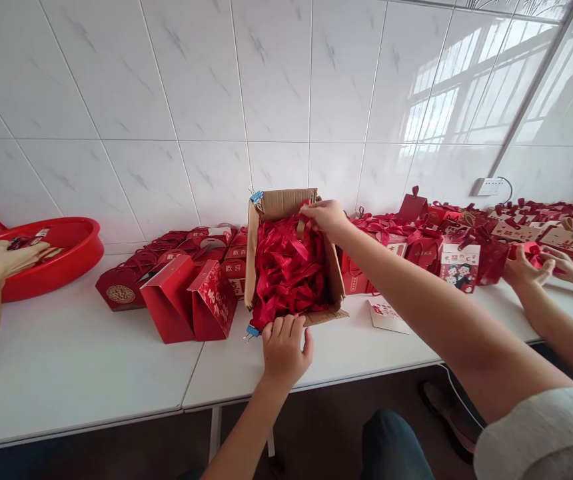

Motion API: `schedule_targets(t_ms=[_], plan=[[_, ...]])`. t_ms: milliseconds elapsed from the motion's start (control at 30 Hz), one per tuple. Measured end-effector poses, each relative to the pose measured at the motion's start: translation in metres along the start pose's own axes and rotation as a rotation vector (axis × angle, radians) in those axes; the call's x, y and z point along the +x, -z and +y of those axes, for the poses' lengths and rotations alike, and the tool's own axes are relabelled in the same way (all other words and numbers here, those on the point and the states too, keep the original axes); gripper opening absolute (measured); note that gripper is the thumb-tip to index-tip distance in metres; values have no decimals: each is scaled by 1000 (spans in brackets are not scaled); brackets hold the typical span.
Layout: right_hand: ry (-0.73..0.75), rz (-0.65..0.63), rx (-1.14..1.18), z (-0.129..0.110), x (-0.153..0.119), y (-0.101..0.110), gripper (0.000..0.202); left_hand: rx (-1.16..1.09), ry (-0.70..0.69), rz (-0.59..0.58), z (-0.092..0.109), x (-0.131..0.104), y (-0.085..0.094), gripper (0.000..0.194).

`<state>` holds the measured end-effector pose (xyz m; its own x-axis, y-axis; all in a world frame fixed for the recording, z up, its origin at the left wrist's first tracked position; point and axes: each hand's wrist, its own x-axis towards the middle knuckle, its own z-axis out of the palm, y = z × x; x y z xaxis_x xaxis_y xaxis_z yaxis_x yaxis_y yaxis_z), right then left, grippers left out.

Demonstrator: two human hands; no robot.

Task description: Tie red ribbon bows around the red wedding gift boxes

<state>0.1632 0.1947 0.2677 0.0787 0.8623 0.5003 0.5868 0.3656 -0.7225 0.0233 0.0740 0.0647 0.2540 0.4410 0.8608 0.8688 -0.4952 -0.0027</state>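
A cardboard box [337,277] full of tangled red ribbons [291,267] stands tilted on the white table, with blue clips [256,197] at its left corners. My left hand [285,347] has its fingers curled over the box's near rim. Over the far right part of the box, my right hand [326,219] pinches a strand of red ribbon, its fingertips among the loops. Just left of the box are two upright red gift boxes [212,300].
A red basin [56,270] sits at the far left, another person's hand [9,259] in it. Many red gift boxes line the wall on both sides. A white card [387,315] lies right of the carton. Another person's hands [529,267] hold something red at the right.
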Motion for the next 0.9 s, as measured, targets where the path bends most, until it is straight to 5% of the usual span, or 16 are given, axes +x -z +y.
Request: schedule_targets(t_ms=[133,233,333,567,667,900], plan=[[-78,-48,352,-22,-10,38,14,3,5,-1,0,0,-1,12],[-236,-203,857,-30,-28,62,8,-1,4,-12,-3,4,-2,12],[-367,-338,1108,-27,-49,74,9,-12,-13,-44,-7,16,1,15],[-496,-473,1229,-7,-93,72,8,-393,248,131,17,46,44,38],[-563,-511,1242,1,-111,66,9,-610,308,66,31,51,59,37],[-610,-563,1306,16,-133,58,7,-708,343,74,30,48,53,8]])
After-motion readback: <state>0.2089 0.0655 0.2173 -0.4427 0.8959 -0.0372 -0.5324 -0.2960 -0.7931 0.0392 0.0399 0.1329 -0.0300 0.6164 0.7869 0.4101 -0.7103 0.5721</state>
